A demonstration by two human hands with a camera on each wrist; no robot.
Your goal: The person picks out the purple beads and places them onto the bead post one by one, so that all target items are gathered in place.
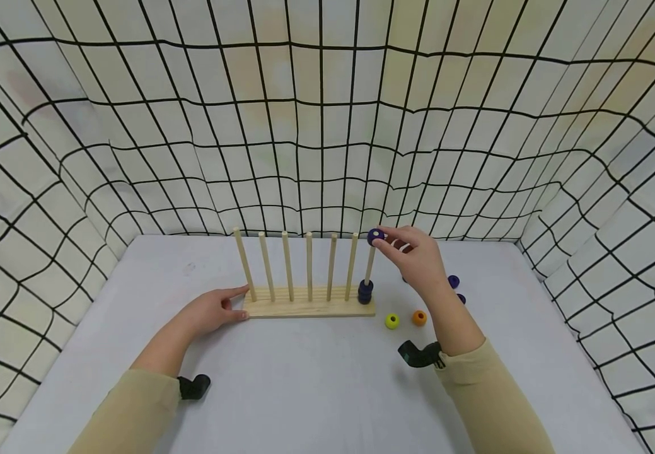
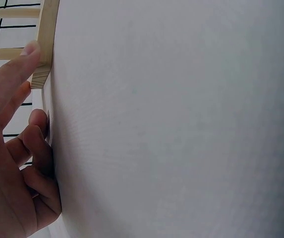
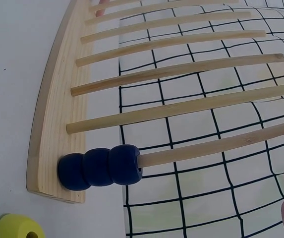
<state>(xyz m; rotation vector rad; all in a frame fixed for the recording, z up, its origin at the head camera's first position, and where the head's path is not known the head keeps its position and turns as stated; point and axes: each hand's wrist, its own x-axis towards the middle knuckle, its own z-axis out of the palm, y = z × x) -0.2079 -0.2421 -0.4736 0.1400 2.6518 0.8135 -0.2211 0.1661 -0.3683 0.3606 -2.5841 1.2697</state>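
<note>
The right hand (image 1: 416,257) is up at the top of the rightmost peg (image 1: 369,270), pinching a dark blue bead (image 1: 370,238) between thumb and fingertip. The peg's end runs right up to that bead, though I cannot tell how far it goes through. At the foot of the same peg sit three stacked blue beads (image 3: 98,167), touching one another, the lowest against the wooden base (image 1: 310,309). Six bare pegs (image 1: 309,268) stand in a row to the left of it.

Over at the left end of the base, the left hand (image 1: 209,313) has its thumb at the near corner and its forefinger at the far one, gripping the wood between them; its other fingers are curled, close to the white tabletop (image 1: 304,378).

Just right of the base, on the near side, lies a yellow bead (image 1: 388,324), with an orange bead (image 1: 416,321) near it to the right. Beyond the right forearm, farther off, are two loose blue beads (image 1: 454,282); a dark sliver (image 1: 404,279) shows beside the right hand, mostly hidden. Each wrist carries a small black device (image 1: 193,387) by a tan sleeve (image 1: 128,410), and a black net (image 1: 321,101) rises along the left, far and right sides
</note>
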